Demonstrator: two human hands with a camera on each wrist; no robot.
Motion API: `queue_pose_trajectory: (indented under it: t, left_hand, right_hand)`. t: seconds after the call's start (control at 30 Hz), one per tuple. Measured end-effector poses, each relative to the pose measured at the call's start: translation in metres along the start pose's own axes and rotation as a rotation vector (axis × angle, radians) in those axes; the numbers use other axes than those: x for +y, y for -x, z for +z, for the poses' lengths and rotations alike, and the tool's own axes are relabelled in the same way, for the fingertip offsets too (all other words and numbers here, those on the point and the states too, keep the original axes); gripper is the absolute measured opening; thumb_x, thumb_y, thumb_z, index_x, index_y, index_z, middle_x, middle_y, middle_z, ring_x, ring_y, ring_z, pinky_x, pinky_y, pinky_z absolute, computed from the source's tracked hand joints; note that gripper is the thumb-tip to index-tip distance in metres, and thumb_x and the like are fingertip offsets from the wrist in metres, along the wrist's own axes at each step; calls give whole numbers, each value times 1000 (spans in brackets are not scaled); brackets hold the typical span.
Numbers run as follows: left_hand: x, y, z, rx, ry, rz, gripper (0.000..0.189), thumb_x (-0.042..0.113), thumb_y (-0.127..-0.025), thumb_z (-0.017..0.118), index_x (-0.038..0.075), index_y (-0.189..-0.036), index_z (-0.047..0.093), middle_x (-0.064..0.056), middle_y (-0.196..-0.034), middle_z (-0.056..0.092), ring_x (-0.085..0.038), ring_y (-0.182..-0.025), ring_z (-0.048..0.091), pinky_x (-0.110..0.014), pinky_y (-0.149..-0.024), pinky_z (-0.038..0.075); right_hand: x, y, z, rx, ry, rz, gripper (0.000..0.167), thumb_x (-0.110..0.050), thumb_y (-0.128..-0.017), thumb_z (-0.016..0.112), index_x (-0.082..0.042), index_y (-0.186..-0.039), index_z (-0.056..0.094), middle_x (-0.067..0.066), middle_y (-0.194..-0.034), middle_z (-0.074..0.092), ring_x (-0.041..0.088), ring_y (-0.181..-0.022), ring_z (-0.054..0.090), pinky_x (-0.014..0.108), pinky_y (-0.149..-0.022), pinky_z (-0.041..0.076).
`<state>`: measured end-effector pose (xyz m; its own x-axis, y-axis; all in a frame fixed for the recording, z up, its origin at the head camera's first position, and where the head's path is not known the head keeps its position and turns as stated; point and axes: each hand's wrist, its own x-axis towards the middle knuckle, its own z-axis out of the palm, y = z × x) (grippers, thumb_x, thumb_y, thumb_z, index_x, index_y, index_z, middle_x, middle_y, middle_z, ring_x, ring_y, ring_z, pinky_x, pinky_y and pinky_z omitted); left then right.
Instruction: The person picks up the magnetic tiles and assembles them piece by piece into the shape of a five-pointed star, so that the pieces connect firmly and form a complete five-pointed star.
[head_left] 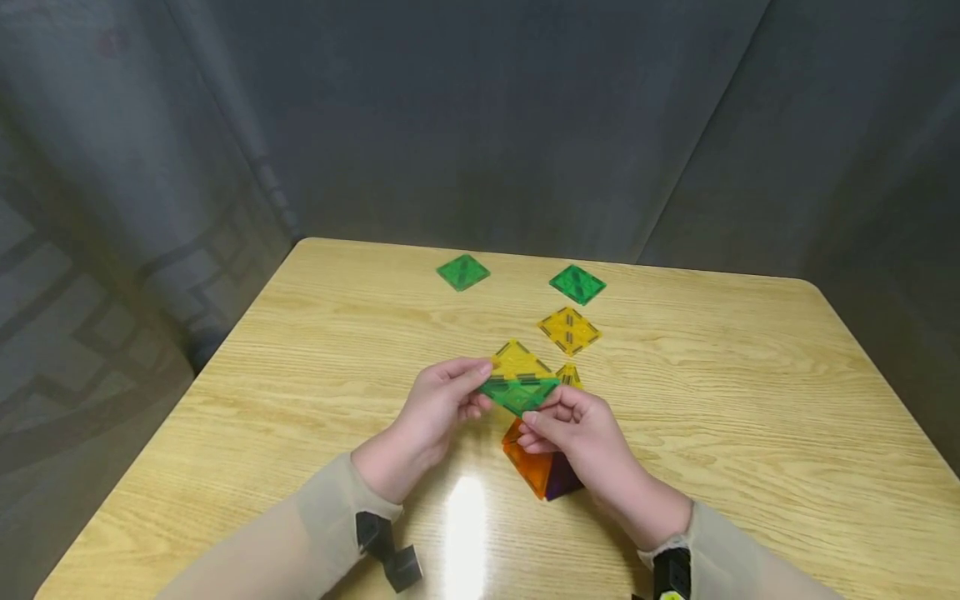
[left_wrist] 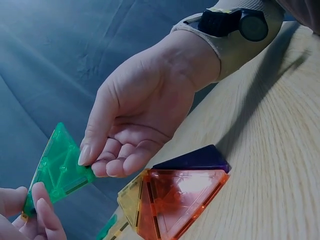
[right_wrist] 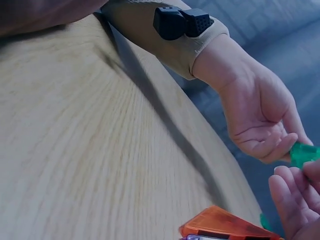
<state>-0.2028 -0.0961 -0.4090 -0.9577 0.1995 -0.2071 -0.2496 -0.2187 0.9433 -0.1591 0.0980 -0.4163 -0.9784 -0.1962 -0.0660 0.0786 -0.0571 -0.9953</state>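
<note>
Between my two hands, above the table, is a pair of see-through triangular magnetic tiles edge to edge, a yellow one (head_left: pixel 516 358) on the far side and a green one (head_left: pixel 521 397) nearer. My left hand (head_left: pixel 429 415) pinches the left corner, thumb on top. My right hand (head_left: pixel 588 442) pinches the green tile at its lower right edge. Just below the right hand stands a raised shape of joined tiles, with an orange tile (left_wrist: pixel 187 200), a purple tile (left_wrist: pixel 192 159) and a yellow tile (left_wrist: pixel 131 195). The right hand partly hides it in the head view.
Farther back on the wooden table (head_left: pixel 337 333) lie a flat yellow diamond of tiles (head_left: pixel 570 331) and two green ones, at the left (head_left: pixel 463 272) and right (head_left: pixel 577 284). A dark curtain (head_left: pixel 480 125) hangs behind the table. Cameras are strapped to both wrists.
</note>
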Motion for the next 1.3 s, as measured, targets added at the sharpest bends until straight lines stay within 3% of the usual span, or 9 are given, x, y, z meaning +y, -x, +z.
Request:
queue_pose_trajectory:
  t: [0.53,0.93,1.17,1.3]
  left_hand:
    - [-2,0,0,-33,16,37,26,10,-95,66,-3,-117,66,0,-65,65,-9,-52,57,-18,-48,44]
    - [-1,1,-1,-73,45,79,20,3,-95,64,-7,-112,64,-4,-72,68,-12,-61,64,-21,-57,54]
    - [-2,-4,-2,-18,13,57,18,4,-93,66,-6,-108,68,-3,-71,68,-11,-60,62,-20,-55,50]
    - [-3,-7,-3,-9,31,18,17,4,-92,68,-5,-106,69,-4,-74,68,-12,-61,61,-20,-57,50]
  right_hand:
    - [-1,-2,-1,-25,-16,-15,14,3,-90,66,12,-90,56,36,-87,64,25,-70,71,40,-67,61]
    - [0,-3,-2,-5,-67,19,14,1,-91,66,9,-90,54,32,-86,65,27,-71,71,40,-68,61]
    - [-2,-5,-4,-21,-55,35,14,2,-91,66,10,-92,54,35,-89,65,26,-72,71,41,-69,61]
    - [-10,-7,-13,-98,10,46,17,-1,-93,65,14,-96,57,31,-88,67,24,-71,71,39,-68,61]
